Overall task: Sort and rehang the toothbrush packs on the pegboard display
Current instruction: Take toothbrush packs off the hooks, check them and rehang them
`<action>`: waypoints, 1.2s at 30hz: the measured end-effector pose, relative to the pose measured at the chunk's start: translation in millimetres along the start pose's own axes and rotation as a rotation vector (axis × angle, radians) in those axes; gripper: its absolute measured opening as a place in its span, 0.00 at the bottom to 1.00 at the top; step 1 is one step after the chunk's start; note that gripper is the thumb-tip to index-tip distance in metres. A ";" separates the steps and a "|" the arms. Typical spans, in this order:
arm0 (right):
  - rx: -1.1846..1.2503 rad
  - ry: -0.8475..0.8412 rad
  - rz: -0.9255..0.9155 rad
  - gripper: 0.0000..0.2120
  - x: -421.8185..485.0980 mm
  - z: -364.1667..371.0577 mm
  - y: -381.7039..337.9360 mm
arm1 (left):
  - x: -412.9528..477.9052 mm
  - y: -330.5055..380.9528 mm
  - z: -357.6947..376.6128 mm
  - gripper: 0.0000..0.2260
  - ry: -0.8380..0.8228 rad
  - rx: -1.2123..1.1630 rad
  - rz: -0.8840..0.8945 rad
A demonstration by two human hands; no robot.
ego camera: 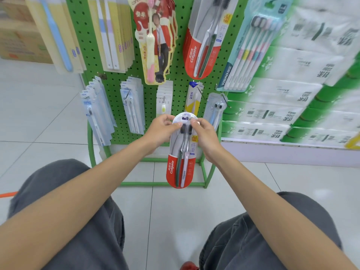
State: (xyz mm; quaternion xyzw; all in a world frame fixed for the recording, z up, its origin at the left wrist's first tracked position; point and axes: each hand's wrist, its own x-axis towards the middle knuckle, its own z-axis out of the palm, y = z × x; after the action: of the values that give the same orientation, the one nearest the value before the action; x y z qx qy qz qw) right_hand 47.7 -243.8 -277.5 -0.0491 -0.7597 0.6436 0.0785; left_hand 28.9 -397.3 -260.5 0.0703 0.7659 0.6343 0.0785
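both hands, left hand and right hand, pinch the colgate pack by its rounded top.

Bright, even light is falling around me, casting hardly any shadow and gleaming on the floor tiles. The paper packs at my right are smearing into blur, and the lens is bowing the pegboard.
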 end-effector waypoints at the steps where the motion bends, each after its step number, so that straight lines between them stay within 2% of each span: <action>1: -0.020 -0.015 -0.012 0.14 0.3 0.4 -6.6 | -0.4 8.0 -4.7 0.10 -0.020 -0.011 -0.017; 3: -0.047 -0.040 -0.035 0.14 1.7 2.8 -23.5 | -1.8 26.7 -14.9 0.10 -0.040 0.008 -0.008; 7: -0.137 -0.046 -0.124 0.16 5.7 5.7 -65.0 | 6.3 68.5 -33.4 0.12 0.027 0.189 0.127; 11: -0.159 0.059 -0.164 0.18 14.9 -3.7 -114.6 | 15.3 120.8 -47.3 0.09 0.128 0.369 0.253; 18: -0.227 0.193 -0.369 0.05 43.4 -35.9 -196.6 | 40.1 212.4 -65.8 0.11 0.251 0.622 0.471; 21: -0.301 0.239 -0.465 0.05 56.8 -44.8 -231.4 | 58.0 244.8 -69.7 0.11 0.319 0.692 0.490; 27: -0.323 0.329 -0.607 0.07 106.5 -70.8 -296.5 | 116.2 285.4 -73.6 0.06 0.344 0.770 0.442; 31: -0.555 0.267 -0.512 0.11 155.5 -84.3 -320.8 | 156.8 303.0 -72.2 0.08 0.334 0.813 0.389; 36: -0.793 0.027 -0.379 0.15 199.3 -89.2 -330.3 | 193.1 316.3 -69.4 0.06 0.288 0.850 0.330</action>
State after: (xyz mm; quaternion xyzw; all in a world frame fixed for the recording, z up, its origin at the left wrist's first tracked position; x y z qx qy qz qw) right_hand -123.1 -177.3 73.4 0.0565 -0.9425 0.2757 0.1801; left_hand -171.9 -365.3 57.0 0.1282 0.9391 0.2722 -0.1661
